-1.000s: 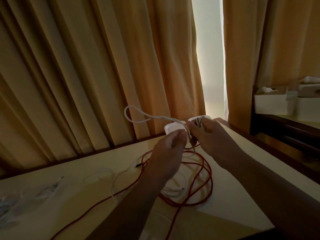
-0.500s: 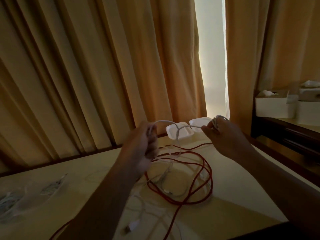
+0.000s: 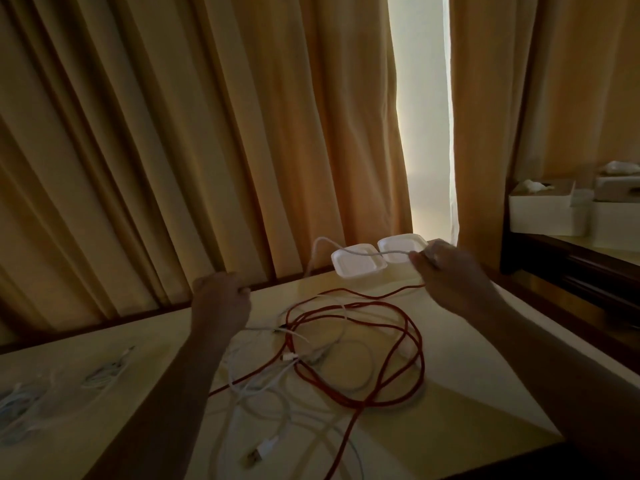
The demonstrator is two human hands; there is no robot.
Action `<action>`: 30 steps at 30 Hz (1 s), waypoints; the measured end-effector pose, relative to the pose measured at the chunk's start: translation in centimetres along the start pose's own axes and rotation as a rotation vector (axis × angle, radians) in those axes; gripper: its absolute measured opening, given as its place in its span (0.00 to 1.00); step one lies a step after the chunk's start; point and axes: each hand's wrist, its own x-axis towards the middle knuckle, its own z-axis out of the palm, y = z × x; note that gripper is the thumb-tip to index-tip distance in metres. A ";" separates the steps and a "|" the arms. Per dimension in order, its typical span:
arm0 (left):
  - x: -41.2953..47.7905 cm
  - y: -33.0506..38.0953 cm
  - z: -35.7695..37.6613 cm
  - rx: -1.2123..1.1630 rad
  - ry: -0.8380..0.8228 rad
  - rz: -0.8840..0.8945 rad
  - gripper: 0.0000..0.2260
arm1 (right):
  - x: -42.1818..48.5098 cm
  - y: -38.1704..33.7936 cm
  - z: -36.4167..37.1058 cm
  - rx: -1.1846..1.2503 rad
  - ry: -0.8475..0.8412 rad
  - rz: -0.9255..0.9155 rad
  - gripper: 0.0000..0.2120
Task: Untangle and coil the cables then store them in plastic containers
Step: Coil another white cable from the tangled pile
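My right hand (image 3: 450,271) pinches one end of a white cable (image 3: 360,252) above the table's far edge. That cable arcs left over an open white clamshell container (image 3: 358,266) and drops behind the table toward my left hand (image 3: 221,299), which is fisted; the cable inside it is hidden. Below, a red cable (image 3: 412,344) lies in loose loops, tangled with other white cables (image 3: 277,382). A USB plug (image 3: 259,452) rests near the front edge.
The pale table (image 3: 485,393) stands against tan curtains (image 3: 207,150). Small bundled white cables (image 3: 104,372) lie at the far left. A dark sideboard with white boxes (image 3: 547,213) stands to the right.
My hands have drawn farther apart, the left one moving left and down, stretching the white cable out. The view has tilted down, showing more of the tangle.
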 end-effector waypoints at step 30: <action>-6.0 10.0 -10.3 -0.583 -0.550 0.518 0.07 | -3.1 -8.6 -1.5 0.111 -0.138 -0.389 0.06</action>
